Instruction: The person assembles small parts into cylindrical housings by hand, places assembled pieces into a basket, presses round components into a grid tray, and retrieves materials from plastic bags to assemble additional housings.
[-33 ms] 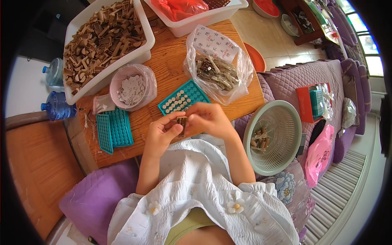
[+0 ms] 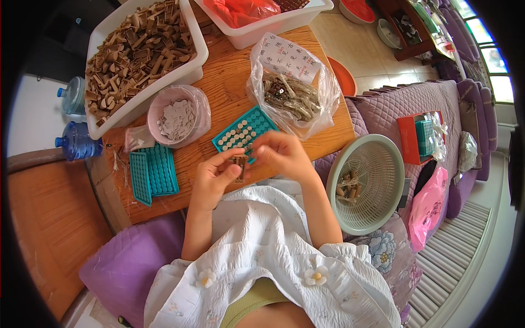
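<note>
We pinch a small brown wooden piece (image 2: 239, 165) between our left hand (image 2: 214, 177) and right hand (image 2: 283, 156), both closed on it, just at the near edge of the teal grid tray (image 2: 246, 131). Beyond that tray lies a clear bag of metal parts (image 2: 290, 95); to its left sits a bowl of pale discs (image 2: 176, 117).

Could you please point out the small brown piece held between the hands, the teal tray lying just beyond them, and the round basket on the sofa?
small brown piece (image 2: 239, 165), head view, on its visible middle between the fingers.
teal tray (image 2: 261, 121), head view, on its empty far cells.
round basket (image 2: 377, 156), head view, on its slatted inner wall.
</note>
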A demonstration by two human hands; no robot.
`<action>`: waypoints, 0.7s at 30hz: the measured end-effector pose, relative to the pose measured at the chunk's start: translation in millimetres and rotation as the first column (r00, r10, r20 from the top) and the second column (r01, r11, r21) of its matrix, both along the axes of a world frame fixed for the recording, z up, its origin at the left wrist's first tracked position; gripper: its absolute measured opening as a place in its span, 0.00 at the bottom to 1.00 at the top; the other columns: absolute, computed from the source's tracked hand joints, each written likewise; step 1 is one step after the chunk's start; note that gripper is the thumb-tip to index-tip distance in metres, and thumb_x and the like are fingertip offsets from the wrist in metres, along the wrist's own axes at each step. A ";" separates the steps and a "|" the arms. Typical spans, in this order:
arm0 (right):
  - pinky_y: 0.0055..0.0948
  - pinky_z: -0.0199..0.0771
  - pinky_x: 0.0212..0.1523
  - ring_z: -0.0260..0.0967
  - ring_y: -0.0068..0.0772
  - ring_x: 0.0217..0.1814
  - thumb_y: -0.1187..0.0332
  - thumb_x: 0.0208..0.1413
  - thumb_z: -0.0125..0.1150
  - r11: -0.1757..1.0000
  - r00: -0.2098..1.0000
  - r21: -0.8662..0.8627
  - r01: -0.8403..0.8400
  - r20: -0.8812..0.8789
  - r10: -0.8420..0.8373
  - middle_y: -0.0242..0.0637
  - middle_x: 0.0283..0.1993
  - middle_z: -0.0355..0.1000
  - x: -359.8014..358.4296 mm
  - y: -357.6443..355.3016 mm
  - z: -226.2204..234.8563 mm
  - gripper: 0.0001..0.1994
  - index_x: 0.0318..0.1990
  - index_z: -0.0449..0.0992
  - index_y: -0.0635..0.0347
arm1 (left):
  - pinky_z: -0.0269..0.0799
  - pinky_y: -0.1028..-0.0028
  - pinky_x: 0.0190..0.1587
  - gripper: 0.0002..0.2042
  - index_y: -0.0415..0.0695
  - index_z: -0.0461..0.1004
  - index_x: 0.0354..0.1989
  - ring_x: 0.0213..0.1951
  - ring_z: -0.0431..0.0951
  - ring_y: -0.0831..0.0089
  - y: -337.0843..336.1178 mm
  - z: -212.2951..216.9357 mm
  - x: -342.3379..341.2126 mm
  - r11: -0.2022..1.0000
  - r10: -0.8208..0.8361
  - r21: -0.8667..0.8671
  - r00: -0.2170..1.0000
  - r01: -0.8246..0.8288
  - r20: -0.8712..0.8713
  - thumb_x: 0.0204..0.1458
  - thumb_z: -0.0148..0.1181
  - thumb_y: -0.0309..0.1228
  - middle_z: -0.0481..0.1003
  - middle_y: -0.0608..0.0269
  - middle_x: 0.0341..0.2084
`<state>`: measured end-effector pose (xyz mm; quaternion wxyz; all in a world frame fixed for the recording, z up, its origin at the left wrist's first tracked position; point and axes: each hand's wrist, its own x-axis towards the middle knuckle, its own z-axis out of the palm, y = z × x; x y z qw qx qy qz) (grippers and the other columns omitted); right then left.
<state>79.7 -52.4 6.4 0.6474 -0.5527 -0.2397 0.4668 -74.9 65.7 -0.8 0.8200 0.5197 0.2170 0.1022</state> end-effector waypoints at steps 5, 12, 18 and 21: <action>0.32 0.71 0.31 0.70 0.39 0.29 0.74 0.47 0.58 0.962 0.712 -0.151 0.228 0.700 -0.059 0.42 0.29 0.70 11.9 18.0 -28.9 0.09 0.38 0.73 0.61 | 0.75 0.76 0.37 0.19 0.38 0.68 0.50 0.33 0.78 0.72 8.2 -3.6 -12.6 0.981 0.138 -0.117 0.983 -0.152 -0.123 0.53 0.57 0.35 0.75 0.58 0.33; 0.36 0.70 0.32 0.70 0.45 0.31 0.69 0.44 0.63 0.940 0.450 -0.208 0.269 0.890 0.068 0.43 0.32 0.71 9.5 47.2 -38.4 0.12 0.36 0.72 0.61 | 0.76 0.75 0.38 0.19 0.40 0.64 0.52 0.37 0.77 0.69 1.1 -8.5 -13.3 0.975 0.136 -0.162 0.983 -0.155 -0.122 0.54 0.55 0.35 0.73 0.59 0.35; 0.36 0.70 0.31 0.71 0.45 0.28 0.68 0.41 0.65 0.915 0.501 -0.323 0.240 0.849 0.169 0.44 0.25 0.71 25.7 54.6 -39.9 0.12 0.32 0.71 0.64 | 0.76 0.75 0.40 0.17 0.41 0.63 0.50 0.37 0.77 0.70 -5.6 -7.0 -10.9 0.972 0.131 -0.187 0.988 -0.144 -0.077 0.54 0.54 0.32 0.72 0.61 0.36; 0.39 0.70 0.31 0.71 0.48 0.29 0.69 0.40 0.65 0.901 0.580 -0.395 0.182 0.783 0.226 0.46 0.25 0.71 30.0 56.6 -32.8 0.12 0.29 0.70 0.65 | 0.76 0.75 0.40 0.14 0.41 0.64 0.49 0.37 0.77 0.71 -7.5 -9.7 -10.3 0.962 0.125 -0.239 0.991 -0.133 -0.049 0.55 0.52 0.30 0.72 0.62 0.35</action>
